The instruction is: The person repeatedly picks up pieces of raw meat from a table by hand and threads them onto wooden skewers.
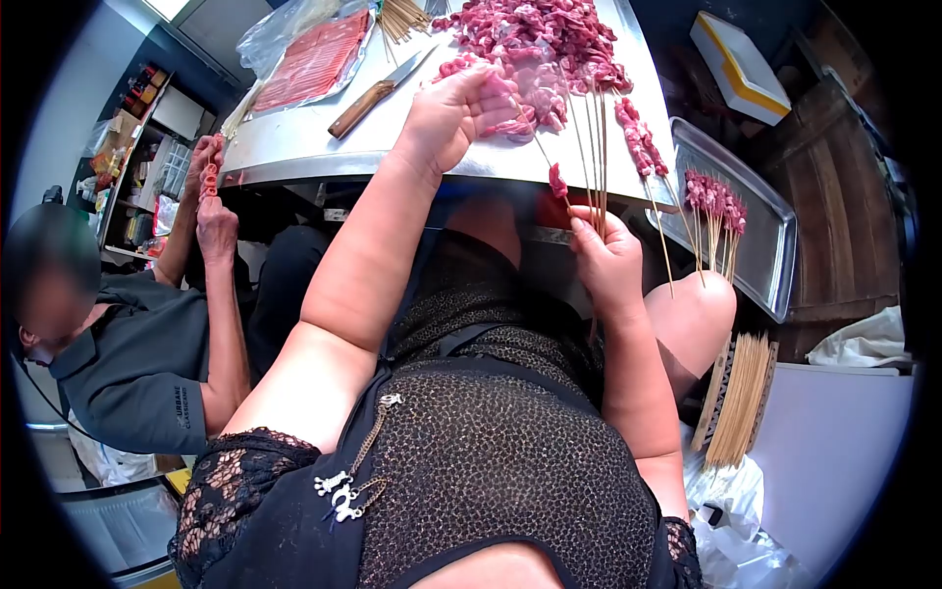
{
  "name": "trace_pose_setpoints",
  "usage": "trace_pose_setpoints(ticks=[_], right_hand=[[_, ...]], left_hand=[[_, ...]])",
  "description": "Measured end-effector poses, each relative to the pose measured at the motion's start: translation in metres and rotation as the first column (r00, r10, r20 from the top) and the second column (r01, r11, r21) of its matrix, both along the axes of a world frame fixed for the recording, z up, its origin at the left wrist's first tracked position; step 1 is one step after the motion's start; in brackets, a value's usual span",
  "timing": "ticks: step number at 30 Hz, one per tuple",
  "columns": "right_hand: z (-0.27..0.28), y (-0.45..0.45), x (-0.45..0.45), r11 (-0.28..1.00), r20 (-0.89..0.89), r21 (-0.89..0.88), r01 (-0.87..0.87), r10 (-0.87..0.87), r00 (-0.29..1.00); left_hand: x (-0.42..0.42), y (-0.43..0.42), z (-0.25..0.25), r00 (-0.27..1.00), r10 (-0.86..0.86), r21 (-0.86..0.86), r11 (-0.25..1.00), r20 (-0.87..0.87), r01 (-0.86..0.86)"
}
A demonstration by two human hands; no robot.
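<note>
My right hand is closed around several thin bamboo skewers that point up over the table edge. One of them leans left and carries a small red meat piece low on its shaft. At that skewer's upper end, my left hand has its fingers bent around a pink piece of meat; its exact contact with the tip is hard to see. Behind both hands lies a big heap of cut raw meat. Loaded skewers rest at the table's right edge.
A wooden-handled knife and a bag of sliced red meat lie on the metal table. Finished skewers lean over a steel tray. Bare skewers fill a box. A co-worker threads meat at left.
</note>
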State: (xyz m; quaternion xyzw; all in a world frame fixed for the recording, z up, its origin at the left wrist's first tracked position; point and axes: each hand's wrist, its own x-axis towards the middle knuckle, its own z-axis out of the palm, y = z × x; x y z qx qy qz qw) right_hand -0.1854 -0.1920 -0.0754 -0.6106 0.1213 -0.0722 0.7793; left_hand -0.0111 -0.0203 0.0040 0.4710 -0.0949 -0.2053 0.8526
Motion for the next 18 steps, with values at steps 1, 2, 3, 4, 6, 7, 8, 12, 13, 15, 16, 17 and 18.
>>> trace_pose_setpoints(ticks=[1, 2, 3, 4, 6, 7, 8, 12, 13, 15, 16, 17, 18], right_hand=[[-0.001, -0.0002, -0.0002, 1.0, 0.017, -0.001, 0.008, -0.008, 1.0], [-0.0003, -0.0006, -0.0014, 1.0, 0.018, -0.001, 0.006, -0.006, 1.0], [0.0029, -0.0005, -0.0036, 1.0, 0.016, 0.0, 0.001, -0.001, 1.0], [0.0046, -0.0004, -0.0052, 1.0, 0.014, 0.001, -0.004, 0.004, 1.0], [0.0029, -0.0007, -0.0063, 1.0, 0.021, -0.004, -0.008, 0.008, 1.0], [0.0019, -0.001, -0.0064, 1.0, 0.029, -0.009, -0.011, 0.011, 1.0], [0.0012, -0.0014, -0.0061, 1.0, 0.031, -0.009, -0.01, 0.01, 0.999], [0.0008, -0.0024, -0.0067, 1.0, 0.011, -0.012, 0.0, 0.0, 1.0], [0.0015, -0.0022, -0.0068, 1.0, 0.006, -0.006, 0.002, -0.002, 1.0], [0.0036, -0.0018, -0.0079, 1.0, 0.007, -0.006, -0.001, 0.001, 1.0], [0.0042, -0.0016, -0.0083, 1.0, 0.009, -0.006, -0.002, 0.002, 1.0], [0.0044, -0.0014, -0.0085, 1.0, 0.009, -0.007, -0.003, 0.003, 1.0], [0.0046, -0.0011, -0.0088, 1.0, 0.018, -0.02, -0.001, 0.002, 1.0]], left_hand=[[-0.0007, -0.0024, -0.0015, 1.0, 0.001, -0.001, 1.0, 0.001, -0.001], [-0.0012, -0.0059, -0.0044, 0.991, 0.079, 0.082, 0.993, 0.107, -0.088], [-0.0015, -0.0072, -0.0065, 0.965, 0.147, 0.154, 0.971, 0.218, -0.182], [0.0004, -0.0065, -0.007, 0.965, 0.148, 0.154, 0.971, 0.218, -0.183], [0.0051, -0.0059, -0.0055, 0.964, 0.214, 0.056, 0.973, 0.16, -0.225], [0.0057, -0.0043, -0.0035, 0.971, 0.21, 0.02, 0.977, 0.117, -0.214], [0.0062, -0.0027, -0.0022, 0.971, 0.209, 0.019, 0.977, 0.119, -0.213], [0.0043, -0.0019, 0.0, 0.973, 0.185, 0.022, 0.982, 0.141, -0.19], [0.0028, -0.0019, 0.0003, 0.974, 0.176, 0.036, 0.982, 0.145, -0.183], [-0.0007, -0.0023, 0.0003, 0.972, 0.178, 0.043, 0.982, 0.15, -0.186], [-0.0015, -0.0023, 0.0002, 0.972, 0.178, 0.051, 0.981, 0.155, -0.188], [-0.0015, -0.002, 0.0001, 0.971, 0.18, 0.05, 0.981, 0.156, -0.189], [-0.0016, -0.0019, 0.0001, 0.972, 0.174, 0.056, 0.981, 0.158, -0.184]])
